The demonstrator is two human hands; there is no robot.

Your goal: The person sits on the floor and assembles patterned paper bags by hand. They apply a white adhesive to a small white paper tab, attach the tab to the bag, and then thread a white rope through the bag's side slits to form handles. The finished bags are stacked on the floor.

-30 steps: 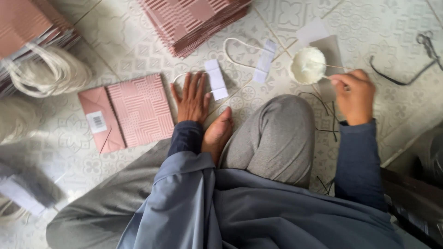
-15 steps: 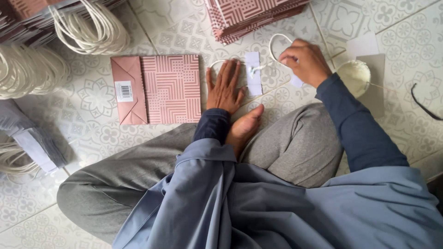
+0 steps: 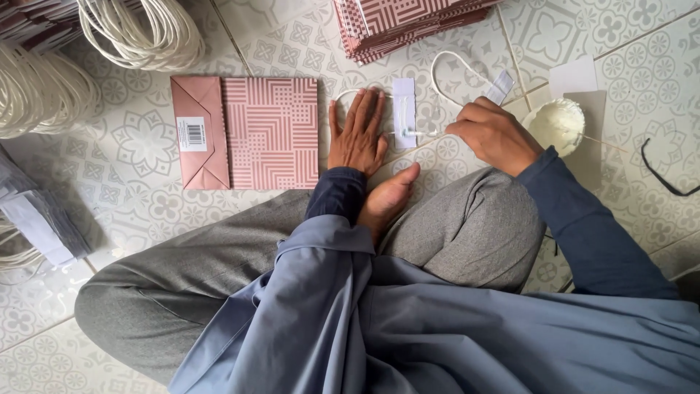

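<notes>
Stacked pink bags [image 3: 408, 25] beside coiled cord bundles [image 3: 146, 33].

Pink geometric-print bag [image 3: 270, 133], white cord [image 3: 452, 80], grey patterned tiles [image 3: 146, 219].

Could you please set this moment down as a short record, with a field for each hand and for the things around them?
Left hand: flat on the floor, fingers spread, beside the white paper strip.
Right hand: closed on a thin stick whose tip touches the strip.
Cord loop: white, lying on the tiles behind the strip.
Paper bag: pink patterned, folded flat, left of the left hand.
Bowl: small, white paste inside, right of the right hand.
Bag stack: top of view.
Cord bundles: upper left.
Floor: patterned tiles.
</notes>
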